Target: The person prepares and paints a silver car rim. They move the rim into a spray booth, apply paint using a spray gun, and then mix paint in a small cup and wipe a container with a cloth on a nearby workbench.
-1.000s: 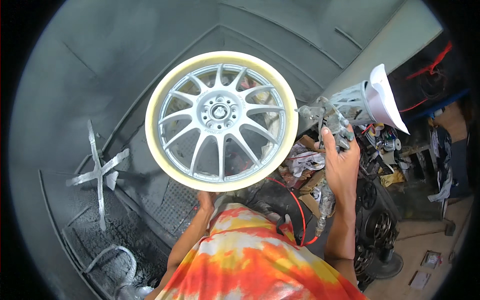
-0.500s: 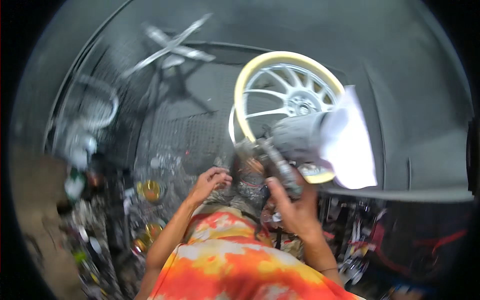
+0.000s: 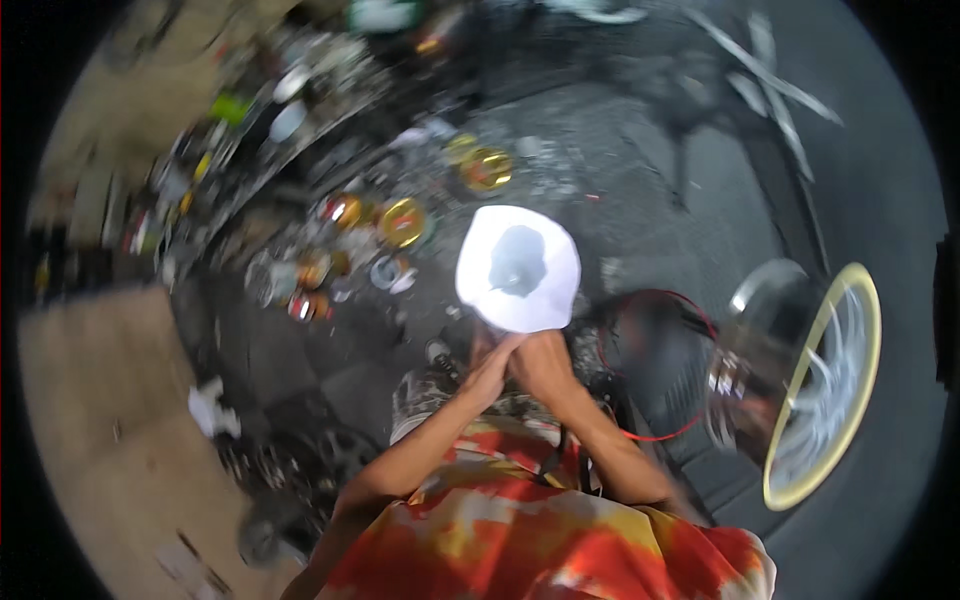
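A white, wavy-rimmed paper cone (image 3: pixel 475 285) with a wet grey patch in its middle is held up in front of my body. Close beneath its near edge, my right hand (image 3: pixel 545 368) is closed around the spray gun, which the paper now mostly hides; the earlier frame shows its metal body and grey cup. My left hand (image 3: pixel 490 372) meets the right one there, fingers closed, but what they grip is out of sight. To the right stands a silver multi-spoke car wheel (image 3: pixel 815 400) with a yellow-masked rim, seen at a slant.
A red hose (image 3: pixel 660 437) loops around a dark round object right of my hands. Jars of amber liquid (image 3: pixel 403 222) and cluttered containers cover the left side. Brown board (image 3: pixel 100 400) lies at far left. A crossed metal stand (image 3: pixel 770 80) is at upper right.
My view has swung left, so the wheel now sits at the right. The spray gun and paper came in front of me, and my left hand joined my right.
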`<act>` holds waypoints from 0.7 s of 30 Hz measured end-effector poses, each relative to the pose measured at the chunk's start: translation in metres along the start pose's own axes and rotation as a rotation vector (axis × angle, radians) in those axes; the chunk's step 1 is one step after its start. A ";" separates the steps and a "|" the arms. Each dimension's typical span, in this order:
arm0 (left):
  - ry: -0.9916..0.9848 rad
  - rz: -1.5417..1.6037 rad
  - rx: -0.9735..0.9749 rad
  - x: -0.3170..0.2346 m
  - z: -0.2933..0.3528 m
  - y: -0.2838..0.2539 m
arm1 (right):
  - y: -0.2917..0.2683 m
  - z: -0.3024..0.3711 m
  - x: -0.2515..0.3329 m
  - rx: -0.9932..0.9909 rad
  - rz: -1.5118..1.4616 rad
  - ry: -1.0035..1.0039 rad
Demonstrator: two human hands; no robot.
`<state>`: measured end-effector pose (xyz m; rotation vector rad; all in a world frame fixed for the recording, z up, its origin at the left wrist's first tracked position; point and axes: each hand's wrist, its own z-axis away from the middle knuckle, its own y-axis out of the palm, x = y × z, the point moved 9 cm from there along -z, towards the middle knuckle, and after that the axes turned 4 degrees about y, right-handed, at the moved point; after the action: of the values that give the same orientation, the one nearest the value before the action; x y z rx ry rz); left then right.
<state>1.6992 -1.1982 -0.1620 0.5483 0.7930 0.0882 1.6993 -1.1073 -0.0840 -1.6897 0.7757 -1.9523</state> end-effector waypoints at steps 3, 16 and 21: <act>0.105 0.121 -0.186 0.008 -0.017 -0.087 | 0.082 -0.030 0.008 0.225 0.034 -0.053; 0.335 0.540 -0.720 0.076 -0.020 -0.455 | 0.415 -0.150 -0.137 0.319 -0.067 0.039; 0.334 0.440 -0.780 0.110 -0.035 -0.548 | 0.554 -0.199 -0.178 0.374 -0.010 0.009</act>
<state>1.6836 -1.6229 -0.5271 -0.0521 0.8725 0.8756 1.5135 -1.3779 -0.6041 -1.4618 0.3735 -1.9654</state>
